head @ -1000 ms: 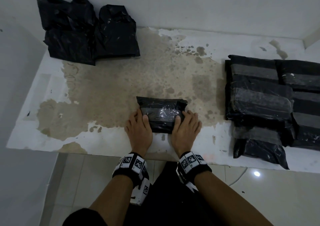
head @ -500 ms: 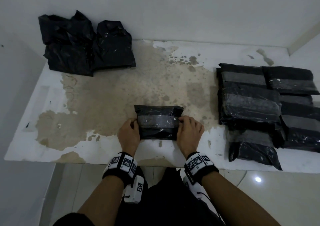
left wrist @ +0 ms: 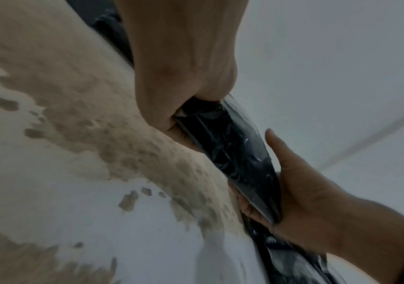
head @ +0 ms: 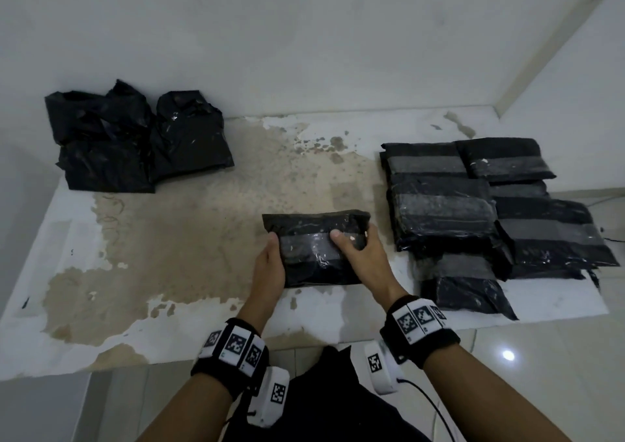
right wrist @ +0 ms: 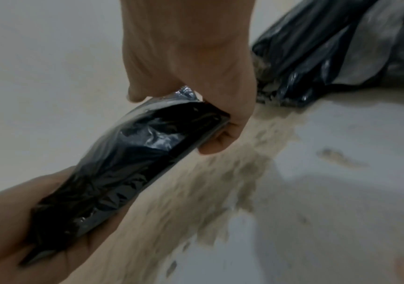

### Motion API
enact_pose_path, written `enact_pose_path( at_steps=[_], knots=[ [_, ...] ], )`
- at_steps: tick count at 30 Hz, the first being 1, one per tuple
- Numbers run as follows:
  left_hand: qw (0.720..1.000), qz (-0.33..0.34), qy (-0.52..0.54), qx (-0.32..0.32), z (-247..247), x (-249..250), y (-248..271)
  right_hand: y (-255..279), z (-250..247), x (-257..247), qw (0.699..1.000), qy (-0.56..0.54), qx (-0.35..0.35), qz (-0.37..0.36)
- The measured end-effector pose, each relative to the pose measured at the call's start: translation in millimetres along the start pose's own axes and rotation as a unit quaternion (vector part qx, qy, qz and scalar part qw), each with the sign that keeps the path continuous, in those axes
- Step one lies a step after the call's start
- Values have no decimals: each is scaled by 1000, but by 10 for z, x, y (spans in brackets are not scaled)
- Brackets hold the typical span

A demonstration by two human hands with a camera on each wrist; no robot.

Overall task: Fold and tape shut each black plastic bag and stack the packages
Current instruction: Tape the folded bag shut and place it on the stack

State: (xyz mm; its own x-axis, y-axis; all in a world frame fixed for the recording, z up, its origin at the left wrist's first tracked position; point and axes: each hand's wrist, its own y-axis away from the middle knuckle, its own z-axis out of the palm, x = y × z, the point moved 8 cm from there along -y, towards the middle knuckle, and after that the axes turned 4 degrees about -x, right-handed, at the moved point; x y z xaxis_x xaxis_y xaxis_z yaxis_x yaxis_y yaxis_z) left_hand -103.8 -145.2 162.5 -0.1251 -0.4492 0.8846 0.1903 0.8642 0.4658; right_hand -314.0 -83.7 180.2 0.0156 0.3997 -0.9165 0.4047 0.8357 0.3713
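Observation:
A folded black plastic package [head: 314,249] with a band of clear tape across it is held just above the stained table [head: 176,238]. My left hand [head: 270,265] grips its left end, thumb on top and fingers underneath. My right hand [head: 358,255] grips its right end the same way. Both wrist views show the package [left wrist: 235,153] [right wrist: 133,163] lifted off the surface and pinched at each end. A stack of taped packages [head: 473,211] lies to the right. Untaped black bags [head: 135,140] sit at the far left corner.
White walls close the table at the back and on the right. The table's front edge runs just before my wrists, with tiled floor [head: 541,367] below. The stack [right wrist: 342,48] lies a short way right of my right hand.
Both hands went from pressing flat beside the package to gripping its ends. The package has come up off the table and shifted slightly to the right.

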Motion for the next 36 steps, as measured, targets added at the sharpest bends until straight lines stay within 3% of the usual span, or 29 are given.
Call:
enact_pose_path(
  at_steps=[4,6,7,8,10,12,16,23,28,36],
  knots=[
    [996,44,-8,-79,319,4,-2,130,-431,-119,999,-38,15,-7],
    [979,102,-146,-104,386,-73,-21,238,-764,-177,999,-32,33,-10],
    [951,139,-259,-95,366,-131,-45,285,-945,-175,999,-28,42,-9],
    [906,167,-379,-90,370,-222,-80,340,-1165,-155,998,-23,56,-9],
    [822,173,-533,-99,378,-465,-133,469,-1622,-86,996,0,94,-7],
    [792,168,-577,-107,380,-593,-123,588,-2069,33,989,48,141,8],
    [783,198,-584,-82,371,-551,-85,690,-2573,305,969,138,195,58],
    [770,197,-599,-95,355,-509,-70,419,-2649,398,931,250,257,70],
    [772,191,-597,-107,324,-509,-98,532,-2640,264,900,295,318,31],
    [763,188,-608,-110,277,-370,-184,596,-2293,-156,868,347,352,-51]
  ],
)
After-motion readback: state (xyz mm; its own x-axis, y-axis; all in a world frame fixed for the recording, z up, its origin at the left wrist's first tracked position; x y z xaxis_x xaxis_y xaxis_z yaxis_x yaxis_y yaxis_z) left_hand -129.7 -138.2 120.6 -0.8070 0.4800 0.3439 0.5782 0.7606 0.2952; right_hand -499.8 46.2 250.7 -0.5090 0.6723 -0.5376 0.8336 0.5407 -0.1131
